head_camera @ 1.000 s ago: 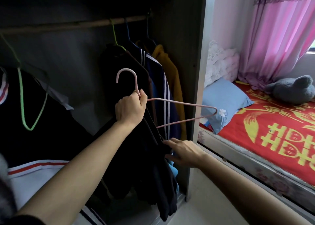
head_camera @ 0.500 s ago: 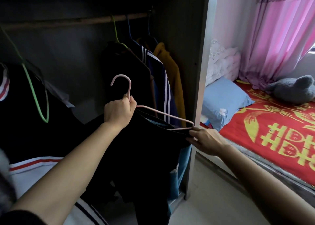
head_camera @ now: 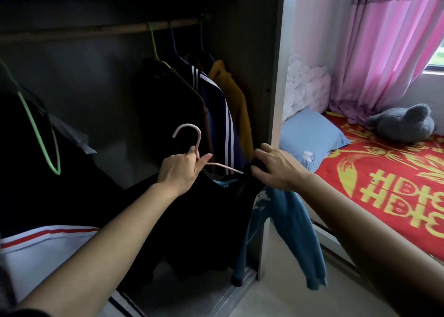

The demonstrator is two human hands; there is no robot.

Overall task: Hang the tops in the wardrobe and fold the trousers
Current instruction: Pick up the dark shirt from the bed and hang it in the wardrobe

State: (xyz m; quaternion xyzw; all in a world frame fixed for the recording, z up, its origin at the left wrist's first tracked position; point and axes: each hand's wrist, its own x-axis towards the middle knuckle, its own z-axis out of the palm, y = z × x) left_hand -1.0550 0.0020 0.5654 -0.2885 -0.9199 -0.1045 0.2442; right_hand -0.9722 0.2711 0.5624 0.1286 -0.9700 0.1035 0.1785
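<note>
You are holding a black top (head_camera: 206, 220) on a pink hanger (head_camera: 198, 143).
Left hand (head_camera: 180, 172) grip is wrapping the hanger neck; right hand (head_camera: 276, 170) grip is pinching the top's shoulder.

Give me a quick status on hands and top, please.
Left hand grips pink hanger at neck. Right hand pinches black top over hanger arm. Not yet on rail; hung jackets crowd its right end.

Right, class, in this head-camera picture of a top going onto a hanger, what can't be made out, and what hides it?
1. Head view: the pink hanger's right end, covered by the black top and the right hand.
2. Head view: whether the blue sleeve belongs to the black top; dark folds hide the join.
3. Head view: the white garment with a red stripe, cut off by the lower left edge.
</note>
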